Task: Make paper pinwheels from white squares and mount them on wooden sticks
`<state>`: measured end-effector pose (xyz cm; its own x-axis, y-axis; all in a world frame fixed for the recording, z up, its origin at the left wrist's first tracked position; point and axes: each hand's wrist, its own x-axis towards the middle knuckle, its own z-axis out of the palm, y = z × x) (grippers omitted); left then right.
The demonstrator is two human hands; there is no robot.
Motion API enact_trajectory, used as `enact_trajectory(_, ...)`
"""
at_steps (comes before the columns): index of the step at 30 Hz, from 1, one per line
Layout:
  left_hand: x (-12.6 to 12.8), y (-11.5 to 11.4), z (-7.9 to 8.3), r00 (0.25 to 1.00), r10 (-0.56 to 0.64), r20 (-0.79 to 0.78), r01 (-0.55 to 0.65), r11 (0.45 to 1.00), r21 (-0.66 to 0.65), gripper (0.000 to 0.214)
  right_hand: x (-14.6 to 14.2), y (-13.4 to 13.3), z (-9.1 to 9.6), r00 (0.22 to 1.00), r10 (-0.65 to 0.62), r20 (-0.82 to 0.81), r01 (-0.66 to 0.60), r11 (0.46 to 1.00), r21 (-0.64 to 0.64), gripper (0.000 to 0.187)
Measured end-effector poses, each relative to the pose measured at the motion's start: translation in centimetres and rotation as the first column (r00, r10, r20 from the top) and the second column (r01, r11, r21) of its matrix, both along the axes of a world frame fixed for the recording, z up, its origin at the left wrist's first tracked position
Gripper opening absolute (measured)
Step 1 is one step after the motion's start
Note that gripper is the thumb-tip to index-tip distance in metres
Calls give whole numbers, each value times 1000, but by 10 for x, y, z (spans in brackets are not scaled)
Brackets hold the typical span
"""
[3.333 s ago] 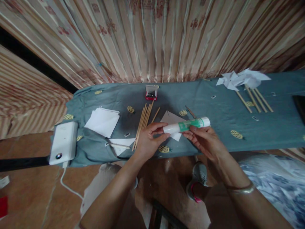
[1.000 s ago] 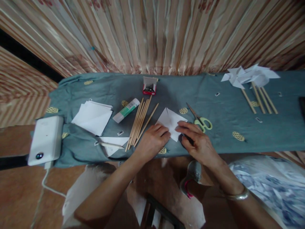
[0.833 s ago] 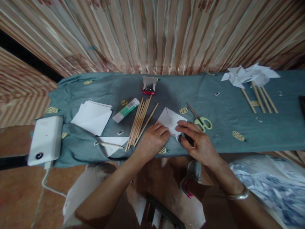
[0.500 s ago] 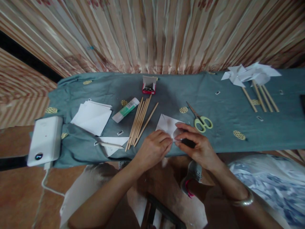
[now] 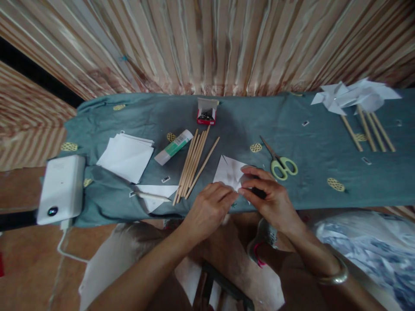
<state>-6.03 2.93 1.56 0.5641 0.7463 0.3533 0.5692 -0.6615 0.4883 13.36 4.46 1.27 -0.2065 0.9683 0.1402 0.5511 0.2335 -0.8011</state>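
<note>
A white paper square [image 5: 227,169] with a slit near its top corner lies at the front of the table, partly hidden by my fingers. My left hand [image 5: 212,205] is closed on the paper's near edge, its fingertips bunched together. From the right, my right hand [image 5: 267,192] pinches the same paper between thumb and fingers, the fingertips almost meeting those of the left. Scissors with light green handles [image 5: 283,167] rest beyond the right hand. Several wooden sticks [image 5: 193,164] lie just left of the paper.
A glue stick [image 5: 173,147], a stack of white paper [image 5: 127,156] and a pen [image 5: 151,196] on a paper piece are to the left. Behind the sticks stands a small red box [image 5: 206,115] of metal pieces. Paper pinwheels [image 5: 356,97] lie far right, a white power bank [image 5: 61,190] far left.
The view has shifted slightly, so the table things sit a little farther right. Both hands stay at the paper, with the left fingers a little nearer to the right ones.
</note>
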Motion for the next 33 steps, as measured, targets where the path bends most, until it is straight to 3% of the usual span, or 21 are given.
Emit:
enact_trajectory(18, 3, 4, 0, 998, 59, 13, -57, 992, -109, 16, -10, 1, 2, 995, -95, 41, 94, 995, 27, 6)
enact_trajectory(33, 3, 10, 2, 999, 49, 17, -44, 976, -215, 17, -10, 1, 3, 995, -85, 57, 84, 996, 27, 5)
